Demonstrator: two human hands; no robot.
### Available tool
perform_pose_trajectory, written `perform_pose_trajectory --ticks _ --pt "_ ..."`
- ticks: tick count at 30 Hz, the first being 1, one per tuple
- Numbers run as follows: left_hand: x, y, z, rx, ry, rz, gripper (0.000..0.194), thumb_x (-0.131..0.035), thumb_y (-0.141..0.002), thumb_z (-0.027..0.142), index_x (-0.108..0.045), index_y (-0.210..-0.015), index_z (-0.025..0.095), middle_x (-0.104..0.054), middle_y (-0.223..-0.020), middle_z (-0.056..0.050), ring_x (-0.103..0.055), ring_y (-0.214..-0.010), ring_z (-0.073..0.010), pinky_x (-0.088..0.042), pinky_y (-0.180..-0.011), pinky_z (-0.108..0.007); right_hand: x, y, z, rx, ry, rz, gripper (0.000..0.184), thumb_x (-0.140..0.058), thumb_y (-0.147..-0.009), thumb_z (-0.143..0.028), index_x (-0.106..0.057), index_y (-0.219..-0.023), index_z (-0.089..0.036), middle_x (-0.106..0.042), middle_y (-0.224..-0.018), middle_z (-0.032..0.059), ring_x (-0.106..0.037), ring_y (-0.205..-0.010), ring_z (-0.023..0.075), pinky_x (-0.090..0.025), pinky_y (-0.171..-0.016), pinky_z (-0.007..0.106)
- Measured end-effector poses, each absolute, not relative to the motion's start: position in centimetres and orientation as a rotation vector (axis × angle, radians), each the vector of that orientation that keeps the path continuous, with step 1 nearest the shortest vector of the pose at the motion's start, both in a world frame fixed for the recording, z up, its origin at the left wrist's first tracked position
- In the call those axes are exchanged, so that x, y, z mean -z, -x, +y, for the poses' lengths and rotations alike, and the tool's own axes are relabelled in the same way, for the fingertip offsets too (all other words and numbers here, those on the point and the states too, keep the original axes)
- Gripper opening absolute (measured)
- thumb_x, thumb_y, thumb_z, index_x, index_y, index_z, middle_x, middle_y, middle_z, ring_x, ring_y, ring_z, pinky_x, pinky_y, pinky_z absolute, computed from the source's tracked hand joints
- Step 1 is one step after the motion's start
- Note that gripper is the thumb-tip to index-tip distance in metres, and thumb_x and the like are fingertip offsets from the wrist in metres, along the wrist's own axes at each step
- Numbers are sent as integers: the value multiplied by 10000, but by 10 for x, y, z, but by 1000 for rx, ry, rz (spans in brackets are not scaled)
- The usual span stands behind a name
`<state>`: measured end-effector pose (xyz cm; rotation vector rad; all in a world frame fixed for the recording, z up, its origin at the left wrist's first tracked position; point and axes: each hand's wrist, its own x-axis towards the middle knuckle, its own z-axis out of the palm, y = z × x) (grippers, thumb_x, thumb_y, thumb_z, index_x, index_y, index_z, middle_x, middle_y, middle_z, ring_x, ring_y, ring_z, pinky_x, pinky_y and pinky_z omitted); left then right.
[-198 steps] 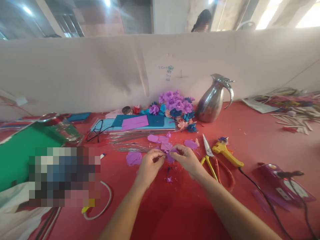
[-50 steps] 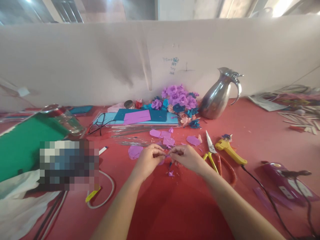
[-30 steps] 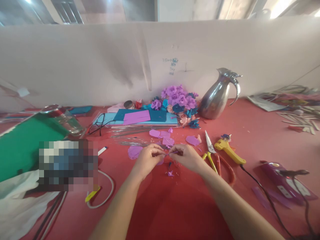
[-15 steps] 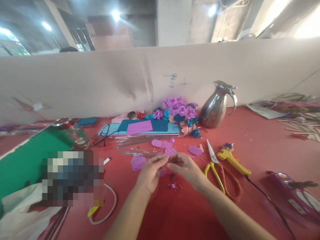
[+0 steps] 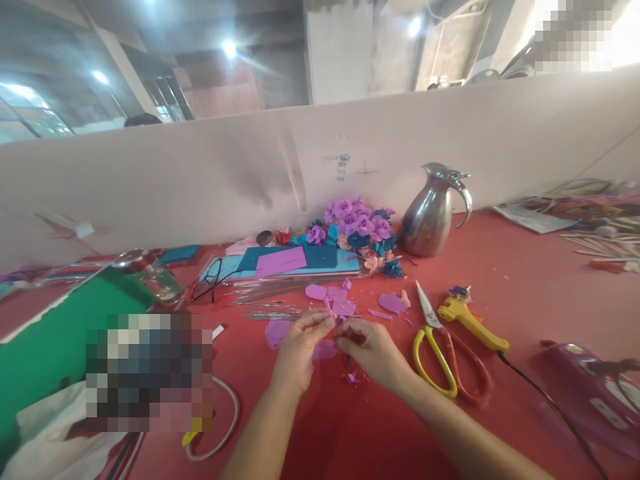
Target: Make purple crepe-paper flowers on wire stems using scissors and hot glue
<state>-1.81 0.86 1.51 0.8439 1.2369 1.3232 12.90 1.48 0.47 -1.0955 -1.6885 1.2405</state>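
Above the smooth red counter (image 5: 350,427), the left hand (image 5: 301,347) pinches a narrow purple paper strip (image 5: 327,306), its long axis pointing forward and slightly leftward. Just to its right, the right hand (image 5: 371,347) is curled; whether it holds something, one cannot tell.

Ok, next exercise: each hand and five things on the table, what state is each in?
Left hand, pinching a purple paper strip
Right hand, fingers curled, grip unclear
Scissors, lying, blades closed
Glue gun, lying, cord attached
Steel jug, upright
Paper flowers, heaped, petals open
Power strip, dark plug on it
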Motion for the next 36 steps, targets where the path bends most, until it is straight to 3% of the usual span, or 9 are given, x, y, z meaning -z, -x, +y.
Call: perform_pose_trajectory --ticks 13,20,28,33,36 --pt "-28 23 6 -1241 -1270 1244 163 -686 -713 350 -727 -742 194 -646 -886 -43 -582 -905 -197 -442 -827 -294 -5 -131 16 -1272 1051 -1738 216 -504 -798 -182 -716 -797 -224 -716 -773 25 -656 -745 189 -492 -695 287" --pt "-19 24 7 -1281 -1195 1231 114 -730 -668 285 -667 -686 193 -596 -805 -1 -546 -805 -153 -429 -741 -255 -9 -130 16 -1197 1014 -1808 274 -474 -725 -63 -703 -741 -213 -711 -735 13 -642 -720 169 -462 -689 262" --pt "-28 20 5 -1255 -1122 1226 94 -725 -657 263 -695 -653 175 -616 -843 -23 -556 -844 -168 -414 -771 -268 -9 -130 15 -1145 1030 -1855 230 -502 -754 -105 -704 -731 -212 -705 -730 20 -632 -718 172 -454 -697 264" --pt "-27 19 5 -1255 -1019 1141 190 -756 -585 214 -593 -499 167 -558 -633 21 -509 -669 -123 -395 -673 -247 -12 -128 14 -1108 1027 -1879 198 -518 -775 -132 -681 -690 -207 -701 -726 15 -624 -732 167 -449 -714 266" --pt "-28 18 5 -1277 -938 1105 175 -763 -555 203 -597 -515 166 -566 -613 24 -499 -632 -116 -387 -641 -242 -11 -128 14 -1141 992 -1863 199 -511 -786 -141 -677 -694 -202 -699 -721 10 -625 -718 158 -451 -706 260"
